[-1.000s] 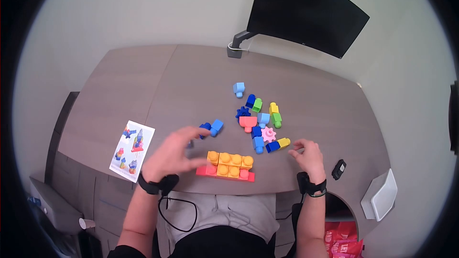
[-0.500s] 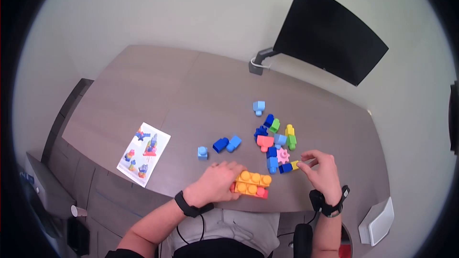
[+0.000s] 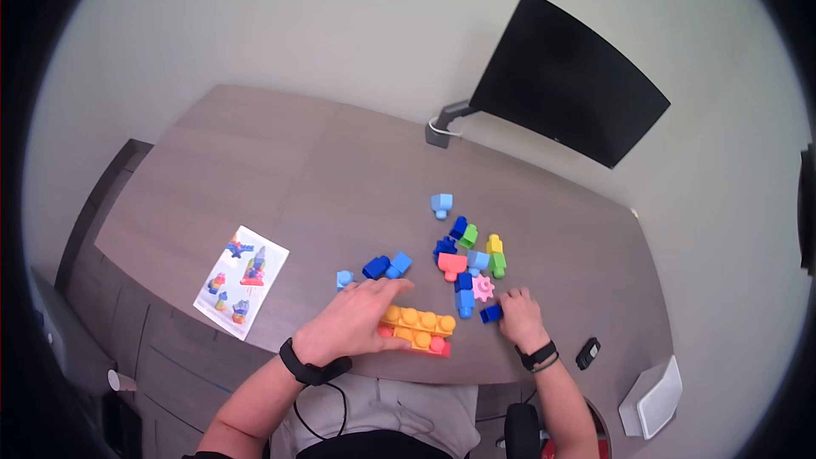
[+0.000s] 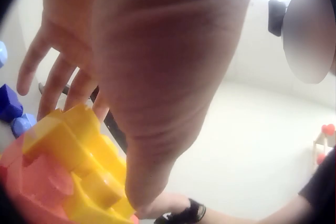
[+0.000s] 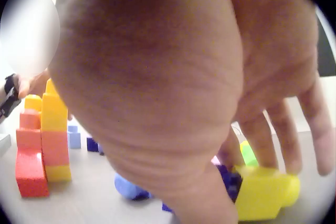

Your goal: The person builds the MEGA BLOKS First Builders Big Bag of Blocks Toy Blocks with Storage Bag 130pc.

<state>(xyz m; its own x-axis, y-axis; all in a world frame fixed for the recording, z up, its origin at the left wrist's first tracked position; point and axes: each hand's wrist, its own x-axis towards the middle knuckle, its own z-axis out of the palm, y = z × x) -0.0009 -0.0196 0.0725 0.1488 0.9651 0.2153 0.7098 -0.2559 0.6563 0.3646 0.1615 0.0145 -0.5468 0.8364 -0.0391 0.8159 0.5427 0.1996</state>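
Pale wall behind a wide desk; block work by the near edge

Beyond the far edge of the desk hangs a dark monitor; a printed picture sheet lies toward the left end, by the near edge; loose blocks cluster farther in, around a pink gear.

The left hand spans the left end of a red-and-yellow stack, which sits along the middle of the near edge; its grip is spread apart, thumb against the near side, fingers reaching out past the far side. The right hand covers a yellow block nearer the desk's right end, beside a dark blue block; the fingers reach behind the yellow block, but the thumb's tip is out of sight, so I cannot tell whether that grip is clamped.

My reading of the step in hand: taking hold of the yellow block while the left hand minds the stack; the next move calls for thumb and fingers on opposite faces; whether the dark blue block is joined to it is unclear, so a lift could drag both.
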